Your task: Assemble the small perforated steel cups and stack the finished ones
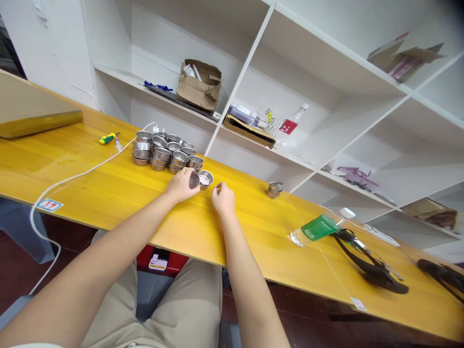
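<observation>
My left hand (181,186) is closed around a small perforated metal strainer cup (195,181), tilted so that its open side faces right. Directly beside it on the table is another strainer cup (206,178) with holes in its bottom; whether the two touch is unclear. To the right, my right hand (224,198) hovers near these cups with thumb and fingers pinched together; what they hold, if anything, is hidden. Several stacked strainer cups (162,154) stand in rows just behind my left hand.
Two more stacked cups (274,189) stand farther right. A green-labelled bottle (319,228) lies near black straps (369,263). On the left are a screwdriver (107,138), a white cable (90,170) and a cardboard box (39,121). White shelves (250,63) rise behind the yellow table (119,198).
</observation>
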`<state>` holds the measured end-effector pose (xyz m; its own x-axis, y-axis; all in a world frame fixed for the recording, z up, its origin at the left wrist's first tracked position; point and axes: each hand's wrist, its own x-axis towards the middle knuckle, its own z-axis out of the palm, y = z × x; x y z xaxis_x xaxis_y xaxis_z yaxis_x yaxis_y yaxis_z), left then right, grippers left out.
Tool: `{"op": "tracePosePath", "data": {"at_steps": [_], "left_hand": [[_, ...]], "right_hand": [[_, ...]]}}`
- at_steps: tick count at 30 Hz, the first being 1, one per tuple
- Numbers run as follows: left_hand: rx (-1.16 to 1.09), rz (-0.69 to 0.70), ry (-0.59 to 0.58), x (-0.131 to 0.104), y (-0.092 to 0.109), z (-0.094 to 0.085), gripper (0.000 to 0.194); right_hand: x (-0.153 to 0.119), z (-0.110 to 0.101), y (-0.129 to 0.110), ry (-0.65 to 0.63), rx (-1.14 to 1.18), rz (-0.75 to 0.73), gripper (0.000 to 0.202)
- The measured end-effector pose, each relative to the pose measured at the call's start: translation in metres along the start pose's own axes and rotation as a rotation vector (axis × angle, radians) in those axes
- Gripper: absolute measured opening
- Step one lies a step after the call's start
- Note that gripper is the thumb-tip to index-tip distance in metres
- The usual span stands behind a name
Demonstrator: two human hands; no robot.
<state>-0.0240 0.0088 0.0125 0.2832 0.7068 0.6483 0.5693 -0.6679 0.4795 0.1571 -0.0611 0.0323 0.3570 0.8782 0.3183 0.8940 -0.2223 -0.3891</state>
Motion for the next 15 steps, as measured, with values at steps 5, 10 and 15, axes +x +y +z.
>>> {"op": "tracePosePath", "data": {"at_steps": [5,10,15], "left_hand": [[-0.039,0.044,-0.06,-0.001,0.001,0.002,0.041],[-0.041,0.052,-0.038,0.0,-0.004,0.005,0.037],[-0.021,0.0,-0.067,0.001,-0.008,0.006,0.039]], "right_hand": [[0.0,0.012,0.005,0.053,0.092,-0.13,0.035],[-0.001,-0.007,-0.007,0.084,0.152,-0.208,0.044],[-0.082,-0.021,-0.05,-0.554,0.541,-0.313,0.027]]}}
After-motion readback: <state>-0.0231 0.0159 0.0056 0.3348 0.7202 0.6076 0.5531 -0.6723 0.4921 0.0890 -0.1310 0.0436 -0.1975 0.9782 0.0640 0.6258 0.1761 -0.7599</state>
